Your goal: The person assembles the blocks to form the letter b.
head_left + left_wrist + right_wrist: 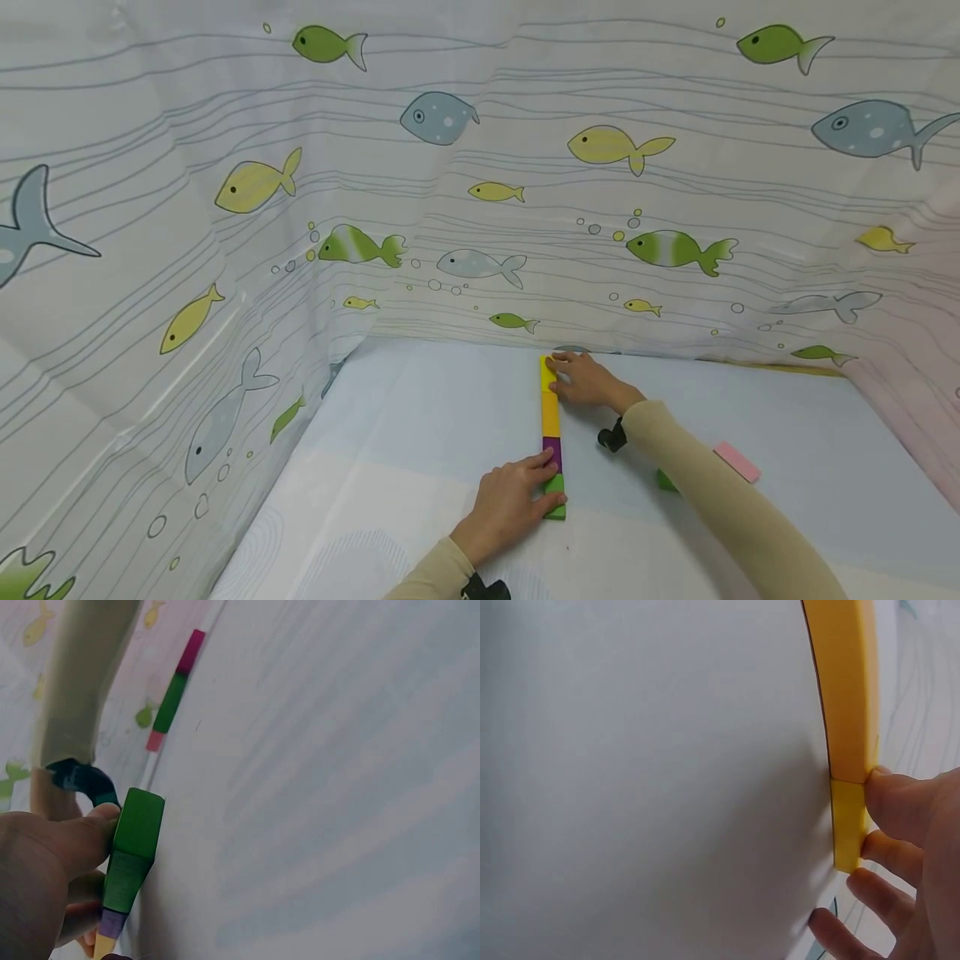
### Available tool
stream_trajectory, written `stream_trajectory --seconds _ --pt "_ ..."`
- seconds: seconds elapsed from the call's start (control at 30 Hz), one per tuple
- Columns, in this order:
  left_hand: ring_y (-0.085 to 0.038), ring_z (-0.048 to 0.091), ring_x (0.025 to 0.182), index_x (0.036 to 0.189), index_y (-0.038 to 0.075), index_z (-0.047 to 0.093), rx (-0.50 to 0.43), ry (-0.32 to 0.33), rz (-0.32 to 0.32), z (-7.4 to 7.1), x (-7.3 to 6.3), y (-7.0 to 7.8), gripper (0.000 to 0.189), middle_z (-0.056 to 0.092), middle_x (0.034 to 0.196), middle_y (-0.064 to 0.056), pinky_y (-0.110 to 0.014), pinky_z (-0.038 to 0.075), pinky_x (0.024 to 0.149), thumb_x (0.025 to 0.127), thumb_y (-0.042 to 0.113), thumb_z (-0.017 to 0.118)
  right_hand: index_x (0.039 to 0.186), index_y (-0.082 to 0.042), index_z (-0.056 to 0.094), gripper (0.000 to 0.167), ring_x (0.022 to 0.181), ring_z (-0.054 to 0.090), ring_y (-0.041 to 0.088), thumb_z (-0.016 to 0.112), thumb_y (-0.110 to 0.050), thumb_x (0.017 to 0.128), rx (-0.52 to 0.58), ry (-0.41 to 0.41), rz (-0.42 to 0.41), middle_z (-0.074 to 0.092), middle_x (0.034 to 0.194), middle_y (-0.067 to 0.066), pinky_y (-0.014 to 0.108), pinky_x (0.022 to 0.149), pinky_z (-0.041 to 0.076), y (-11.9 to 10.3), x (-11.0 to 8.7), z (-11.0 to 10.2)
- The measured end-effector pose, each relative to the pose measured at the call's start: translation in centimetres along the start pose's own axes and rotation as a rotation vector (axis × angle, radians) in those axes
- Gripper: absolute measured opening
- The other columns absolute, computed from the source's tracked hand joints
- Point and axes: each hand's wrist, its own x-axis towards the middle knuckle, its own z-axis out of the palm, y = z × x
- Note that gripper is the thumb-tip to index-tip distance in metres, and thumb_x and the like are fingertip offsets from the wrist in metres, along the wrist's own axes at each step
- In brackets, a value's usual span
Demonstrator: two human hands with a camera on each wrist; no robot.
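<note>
A straight row of blocks runs away from me on the white surface in the head view. From near to far come a green block (555,510), a purple block (551,446), an orange-yellow block (550,415) and a yellow block (546,367). My left hand (510,504) touches the green and purple blocks from the left; its thumb lies against the green one (139,825) in the left wrist view. At the far end, my right hand (588,379) rests its fingertips along the yellow block's (847,825) side and end, with the thumb by the joint to the orange-yellow block (847,690).
A pink block (737,462) lies right of the row. Beside it, a green block (666,481) is partly hidden by the right sleeve (720,492). A fish-patterned sheet (555,275) rises behind the surface and at both sides.
</note>
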Motion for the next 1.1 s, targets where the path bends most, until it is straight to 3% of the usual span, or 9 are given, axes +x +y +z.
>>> stream_trajectory --seconds 0.47,0.9,1.1 --pt "-0.024 0.072 0.124 0.133 0.019 0.076 0.004 0.004 0.002 0.2 0.0 -0.1 0.047 0.066 0.148 0.005 -0.034 0.062 0.082 0.096 0.046 0.077 0.162 -0.011 0.045 0.062 0.147 0.042 0.051 0.059 -0.037 0.108 -0.012 0.024 -0.008 0.042 0.167 0.018 0.068 0.120 0.036 0.0 -0.3 0.4" --pt "-0.025 0.073 0.122 0.133 0.017 0.076 -0.002 0.011 0.015 0.2 -0.1 -0.1 0.047 0.067 0.147 0.004 -0.033 0.062 0.079 0.096 0.047 0.076 0.164 -0.013 0.042 0.062 0.150 0.039 0.053 0.055 -0.040 0.110 -0.019 0.018 -0.021 0.037 0.171 0.017 0.070 0.120 0.033 0.3 -0.4 0.8" --pt "-0.025 0.073 0.122 0.133 0.017 0.076 0.005 0.016 0.014 0.2 -0.2 0.0 0.047 0.067 0.147 0.004 -0.033 0.062 0.080 0.096 0.047 0.077 0.168 -0.013 0.031 0.064 0.154 0.033 0.054 0.050 -0.039 0.112 0.063 0.002 -0.043 0.026 0.175 0.020 0.073 0.121 0.028 0.8 -1.3 0.4"
